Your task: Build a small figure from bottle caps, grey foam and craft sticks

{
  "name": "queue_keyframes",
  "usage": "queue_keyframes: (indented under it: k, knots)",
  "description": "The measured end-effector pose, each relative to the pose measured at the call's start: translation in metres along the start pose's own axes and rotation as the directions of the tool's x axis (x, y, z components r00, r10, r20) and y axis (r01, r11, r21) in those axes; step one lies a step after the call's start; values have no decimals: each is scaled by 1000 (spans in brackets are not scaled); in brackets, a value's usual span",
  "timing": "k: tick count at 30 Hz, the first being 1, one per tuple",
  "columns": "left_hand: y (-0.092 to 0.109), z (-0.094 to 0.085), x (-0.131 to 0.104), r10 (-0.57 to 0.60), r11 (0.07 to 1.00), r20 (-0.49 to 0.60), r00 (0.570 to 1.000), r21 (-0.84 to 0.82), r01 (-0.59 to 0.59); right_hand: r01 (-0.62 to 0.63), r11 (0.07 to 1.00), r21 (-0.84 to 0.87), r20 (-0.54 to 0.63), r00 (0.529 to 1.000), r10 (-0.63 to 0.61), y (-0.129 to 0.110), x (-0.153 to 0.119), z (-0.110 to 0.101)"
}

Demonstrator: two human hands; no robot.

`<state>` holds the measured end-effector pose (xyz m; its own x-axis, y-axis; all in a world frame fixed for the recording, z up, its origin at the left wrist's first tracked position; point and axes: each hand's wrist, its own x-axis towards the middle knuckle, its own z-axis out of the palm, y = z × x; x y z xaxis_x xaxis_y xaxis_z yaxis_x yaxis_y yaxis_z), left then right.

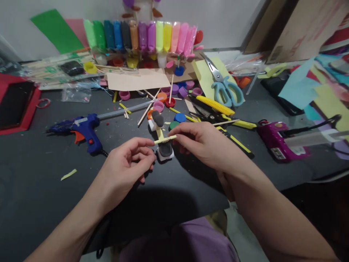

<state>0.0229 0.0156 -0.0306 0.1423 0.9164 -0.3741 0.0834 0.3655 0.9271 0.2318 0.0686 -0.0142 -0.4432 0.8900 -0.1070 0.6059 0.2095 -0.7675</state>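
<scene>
A small model with a dark grey rounded top (158, 118) and a dark round piece on a white base (165, 154) stands on the dark table between my hands. Across it lies a thin pale yellow strip (165, 139). My right hand (197, 143) pinches the strip's right end between thumb and fingers. Beside the strip's left end is my left hand (133, 160), its fingers curled and the index fingertip near the tip; whether it grips anything is unclear.
A blue glue gun (87, 129) lies at the left. Blue-handled scissors (227, 91), a yellow cutter (215, 104) and coloured caps (180, 117) lie behind my hands. At the right is a purple power strip (283, 143). Clay packets (143, 36) line the back.
</scene>
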Motion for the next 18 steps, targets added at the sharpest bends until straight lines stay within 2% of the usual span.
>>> queue_keyframes:
  k: [2,5,9,18]
  knots:
    - [-1,4,0,8,1000,-20,1000,-23,-8,-32,993,113,73,997,24,1,-2,-4]
    - [0,9,0,-3,997,-58,998,-72,-1,-32,990,136,118,993,16,0,-4,-8]
    - [1,12,0,-41,989,-63,997,-142,32,20,997,80,79,996,-27,-5,-6,-9]
    - [-4,9,-1,-8,976,-80,997,-217,-10,92,995,33,32,995,-93,-7,-8,-7]
